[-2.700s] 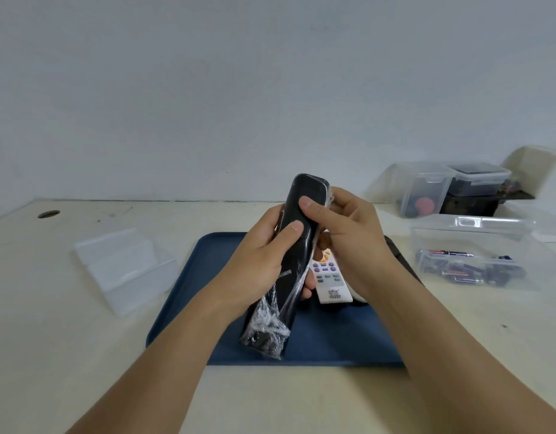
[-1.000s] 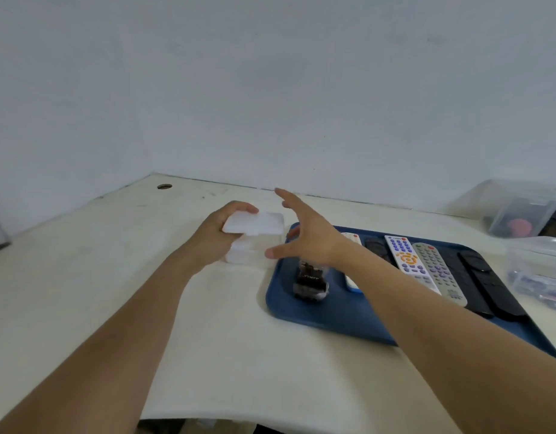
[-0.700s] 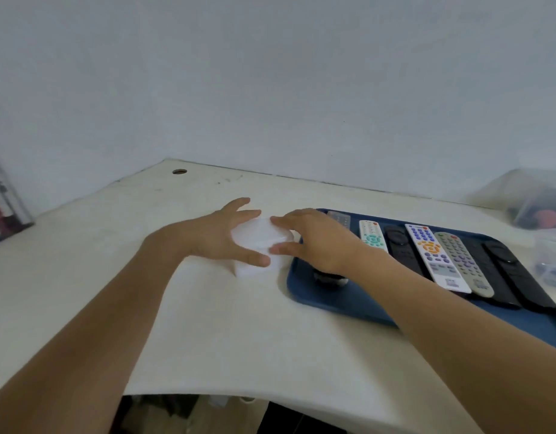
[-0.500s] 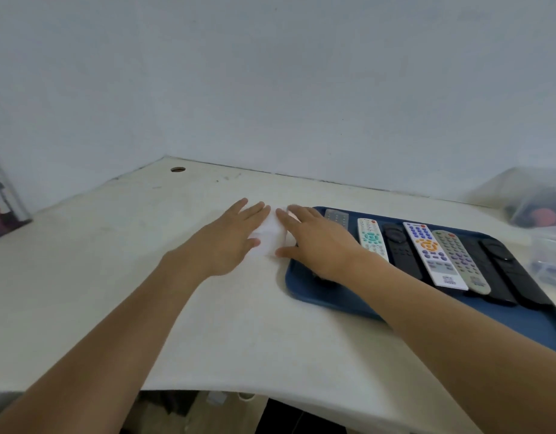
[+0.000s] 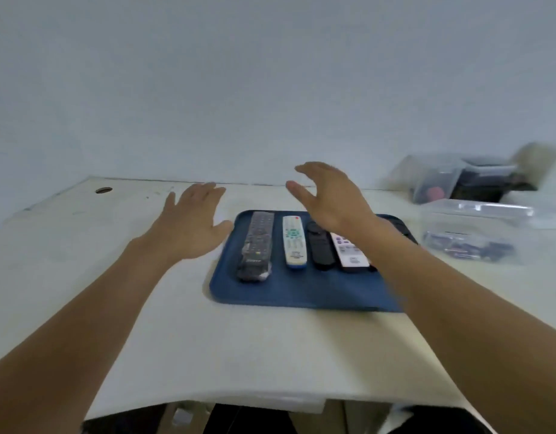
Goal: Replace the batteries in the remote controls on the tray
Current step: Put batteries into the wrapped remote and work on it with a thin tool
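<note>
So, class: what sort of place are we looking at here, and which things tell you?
Probably a plain indoor workbench set up for a sorting or repair job: a bare pale table against a blank wall, a blue tray of remotes, and clear plastic boxes of small parts at the right.

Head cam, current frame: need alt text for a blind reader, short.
Two empty, open hands hover over a white table: the left hand beside a blue tray, the right hand above it. On the tray lie remotes side by side: a plastic-wrapped black remote, a white remote, a black one and another white one. Clear plastic bins sit at the right.
</note>
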A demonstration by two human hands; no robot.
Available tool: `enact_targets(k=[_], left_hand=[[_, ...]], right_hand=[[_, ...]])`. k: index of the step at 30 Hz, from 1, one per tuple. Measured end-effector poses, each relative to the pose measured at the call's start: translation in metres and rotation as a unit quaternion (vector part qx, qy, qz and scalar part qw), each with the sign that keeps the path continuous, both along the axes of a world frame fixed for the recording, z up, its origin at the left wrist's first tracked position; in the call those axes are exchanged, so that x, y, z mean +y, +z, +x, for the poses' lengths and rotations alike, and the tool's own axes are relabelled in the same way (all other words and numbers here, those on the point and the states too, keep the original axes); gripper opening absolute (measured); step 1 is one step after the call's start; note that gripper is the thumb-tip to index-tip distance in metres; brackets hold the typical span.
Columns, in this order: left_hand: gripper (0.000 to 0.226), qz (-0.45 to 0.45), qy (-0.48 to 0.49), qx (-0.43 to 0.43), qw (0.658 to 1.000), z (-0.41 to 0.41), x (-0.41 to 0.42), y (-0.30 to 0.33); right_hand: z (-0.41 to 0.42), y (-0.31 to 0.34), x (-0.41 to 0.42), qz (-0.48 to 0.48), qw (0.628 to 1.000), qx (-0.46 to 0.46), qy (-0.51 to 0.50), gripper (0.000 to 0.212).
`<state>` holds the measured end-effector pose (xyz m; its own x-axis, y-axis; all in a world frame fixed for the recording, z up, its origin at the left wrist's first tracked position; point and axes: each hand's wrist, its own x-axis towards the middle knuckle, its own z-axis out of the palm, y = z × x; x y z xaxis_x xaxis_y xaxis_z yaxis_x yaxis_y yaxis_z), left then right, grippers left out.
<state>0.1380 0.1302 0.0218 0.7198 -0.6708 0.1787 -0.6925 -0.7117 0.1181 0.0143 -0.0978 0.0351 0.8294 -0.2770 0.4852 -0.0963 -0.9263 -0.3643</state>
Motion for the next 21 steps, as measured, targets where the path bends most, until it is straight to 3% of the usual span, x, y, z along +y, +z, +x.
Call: enact_targets(k=[2, 4, 7, 10, 13, 16, 21], left_hand=[[0.065, -0.128, -0.085, 0.038, 0.987, -0.026, -0.047, 0.017], [0.06, -0.183, -0.171, 0.084, 0.964, -0.06, -0.105, 0.027], [0.066, -0.171, -0.259, 0.117, 0.943, -0.11, -0.189, 0.028], [0.079, -0.165, -0.293, 0.167, 0.927, -0.148, -0.252, 0.022], [0.083, -0.068, -0.316, 0.137, 0.936, -0.167, -0.287, 0.004], [0.085, 0.078, -0.314, 0.073, 0.943, -0.181, -0.303, -0.024], [0.093, 0.109, -0.302, 0.015, 0.947, -0.181, -0.311, -0.038]], right_hand=[[-0.039, 0.016, -0.059, -0.03, 0.994, -0.022, -0.107, 0.058], [-0.084, 0.028, -0.12, -0.049, 0.978, -0.005, -0.201, 0.057], [-0.146, 0.036, -0.188, -0.038, 0.953, 0.128, -0.272, 0.044], [-0.184, 0.016, -0.207, 0.009, 0.926, 0.292, -0.24, 0.048], [-0.199, -0.025, -0.209, 0.014, 0.921, 0.347, -0.178, 0.056], [-0.208, -0.051, -0.22, -0.033, 0.93, 0.322, -0.173, 0.065], [-0.203, -0.063, -0.228, -0.11, 0.938, 0.284, -0.164, 0.092]])
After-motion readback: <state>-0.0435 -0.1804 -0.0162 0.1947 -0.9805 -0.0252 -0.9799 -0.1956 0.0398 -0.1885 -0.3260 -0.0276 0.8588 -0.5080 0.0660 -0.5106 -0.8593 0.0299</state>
